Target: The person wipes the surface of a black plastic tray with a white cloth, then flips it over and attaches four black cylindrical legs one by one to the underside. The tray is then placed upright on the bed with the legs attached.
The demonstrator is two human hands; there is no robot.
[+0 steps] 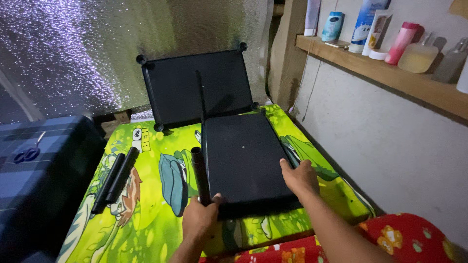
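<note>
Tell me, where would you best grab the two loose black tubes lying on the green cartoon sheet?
Probably around the middle of the two black tubes, coming from above. They lie flat, side by side and touching, slanted on the sheet, so one hand closing across their width could lift both balanced. Both ends are free too, but would tip.

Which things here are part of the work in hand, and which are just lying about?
In hand: black shelf panel under right hand; black tube at left hand; second shelf panel; two spare tubes.
Lying about: scissors; toiletry bottles on wall shelf.
</note>
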